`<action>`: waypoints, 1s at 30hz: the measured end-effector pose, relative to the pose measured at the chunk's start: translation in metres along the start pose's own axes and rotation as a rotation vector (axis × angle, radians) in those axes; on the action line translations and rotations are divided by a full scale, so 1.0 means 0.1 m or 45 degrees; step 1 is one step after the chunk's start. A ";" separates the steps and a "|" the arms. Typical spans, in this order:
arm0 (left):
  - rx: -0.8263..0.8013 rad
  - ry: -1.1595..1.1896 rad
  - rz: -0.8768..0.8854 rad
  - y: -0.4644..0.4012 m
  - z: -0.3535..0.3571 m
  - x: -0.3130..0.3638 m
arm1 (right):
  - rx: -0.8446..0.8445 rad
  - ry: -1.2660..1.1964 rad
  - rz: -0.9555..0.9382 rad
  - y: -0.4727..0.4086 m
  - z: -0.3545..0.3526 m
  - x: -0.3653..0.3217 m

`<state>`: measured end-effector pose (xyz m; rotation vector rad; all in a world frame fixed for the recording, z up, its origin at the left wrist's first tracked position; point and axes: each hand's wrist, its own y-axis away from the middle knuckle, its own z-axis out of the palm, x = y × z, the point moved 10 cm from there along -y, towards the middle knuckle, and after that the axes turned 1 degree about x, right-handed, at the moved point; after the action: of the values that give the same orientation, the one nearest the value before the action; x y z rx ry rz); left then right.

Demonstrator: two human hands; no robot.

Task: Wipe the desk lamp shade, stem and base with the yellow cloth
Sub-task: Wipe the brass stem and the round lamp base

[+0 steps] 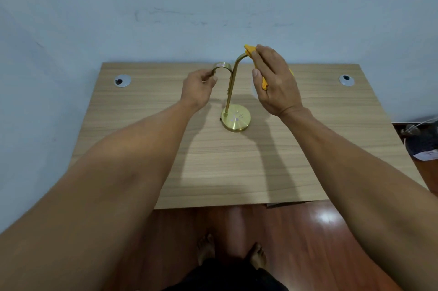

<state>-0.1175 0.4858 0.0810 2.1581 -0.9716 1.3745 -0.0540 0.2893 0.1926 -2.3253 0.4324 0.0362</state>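
Note:
A brass desk lamp stands on the wooden desk [237, 167], with a round base [236, 119] and a thin stem [230, 88] rising from it. The stem splits into two curved arms. My left hand [198, 89] grips the end of the left curved arm [221, 68]. My right hand [275, 82] holds the yellow cloth [250, 49] pressed on the top of the right arm, and the hand hides whatever hangs there. Part of the cloth shows under my palm.
Two round cable grommets [122, 81] [346, 80] sit near the desk's back corners. A pale wall rises right behind the desk. Dark clutter [422, 139] lies on the floor at the right. My bare feet stand on the red-brown floor below the desk's front edge.

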 end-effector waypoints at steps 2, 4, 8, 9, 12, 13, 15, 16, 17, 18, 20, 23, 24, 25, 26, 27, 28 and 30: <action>-0.016 0.037 0.004 -0.01 0.02 0.00 | -0.053 0.026 -0.005 0.03 0.05 0.03; -0.050 0.077 0.008 0.00 0.05 0.01 | -0.044 0.024 0.057 0.04 0.06 0.09; -0.137 0.140 0.044 0.04 0.15 0.04 | -0.011 -0.082 0.378 -0.03 0.08 0.24; -0.154 0.148 0.049 0.06 0.18 0.05 | -0.010 -0.123 0.459 -0.06 0.10 0.27; -0.203 0.179 0.017 0.13 0.28 0.03 | -0.055 -0.176 0.441 -0.14 0.18 0.21; -0.215 0.188 0.010 0.15 0.30 0.03 | -0.095 -0.171 0.342 -0.14 0.22 0.13; -0.229 0.201 0.014 0.17 0.32 0.00 | -0.178 -0.113 0.123 -0.08 0.30 -0.03; -0.234 0.207 0.019 0.17 0.34 0.00 | -0.208 -0.071 0.058 -0.04 0.33 -0.06; -0.234 0.205 0.026 0.17 0.34 0.01 | -0.224 -0.047 0.041 -0.01 0.34 -0.06; -0.236 0.202 0.034 0.17 0.36 0.03 | -0.222 -0.051 0.074 -0.01 0.32 -0.02; -0.238 0.193 0.062 0.14 0.40 0.07 | -0.175 -0.103 0.281 -0.05 0.24 0.15; -0.245 0.192 0.056 0.13 0.44 0.11 | -0.068 -0.167 0.647 -0.12 0.13 0.44; -0.251 0.187 0.057 0.12 0.45 0.11 | -0.056 -0.174 0.706 -0.13 0.13 0.49; -0.261 0.181 0.054 0.13 0.46 0.11 | -0.066 -0.164 0.713 -0.13 0.14 0.48; -0.273 0.189 0.043 0.14 0.47 0.10 | -0.088 -0.150 0.672 -0.12 0.17 0.43; -0.284 0.213 0.031 0.15 0.49 0.09 | -0.110 -0.128 0.586 -0.10 0.19 0.35; -0.287 0.242 0.024 0.15 0.50 0.07 | -0.137 -0.102 0.478 -0.08 0.21 0.25; -0.270 0.277 0.014 0.15 0.51 0.04 | -0.180 -0.030 0.284 -0.04 0.24 0.10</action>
<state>-0.0956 0.4412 0.0620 1.8101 -0.9962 1.4080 -0.0409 0.3050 0.1767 -2.4010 0.6952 0.2082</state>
